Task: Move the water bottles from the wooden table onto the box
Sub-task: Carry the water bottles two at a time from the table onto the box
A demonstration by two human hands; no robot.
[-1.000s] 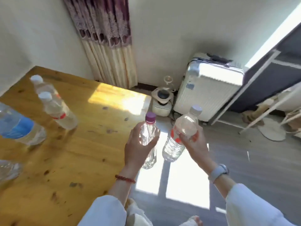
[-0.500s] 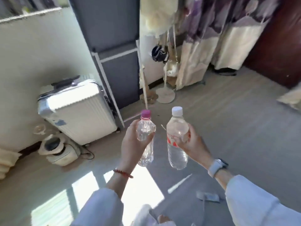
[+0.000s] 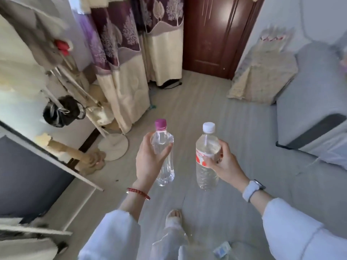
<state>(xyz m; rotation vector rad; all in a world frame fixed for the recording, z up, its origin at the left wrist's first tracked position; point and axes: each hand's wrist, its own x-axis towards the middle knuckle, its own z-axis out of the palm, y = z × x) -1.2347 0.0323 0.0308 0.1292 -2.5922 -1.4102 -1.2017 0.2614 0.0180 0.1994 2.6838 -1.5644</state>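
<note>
My left hand (image 3: pixel 148 162) grips a clear water bottle with a purple cap (image 3: pixel 163 147) around its upper body, holding it upright over the floor. My right hand (image 3: pixel 223 164) grips a second clear bottle with a white cap and a red-and-white label (image 3: pixel 206 175), also upright, a short gap to the right of the first. Neither the wooden table nor the box is in view.
A coat stand with a round white base (image 3: pixel 113 147) and hanging bags stands at left beside a dark cabinet (image 3: pixel 28 175). Patterned curtains (image 3: pixel 127 59) and a brown door (image 3: pixel 216 34) are ahead. A grey bed or sofa (image 3: pixel 309 109) fills the right. Bare grey floor (image 3: pixel 197 102) lies ahead.
The view has swung right, away from the wooden table and the suitcase, toward the curtains, door and bed. Both hands still hold their bottles in front of me.
</note>
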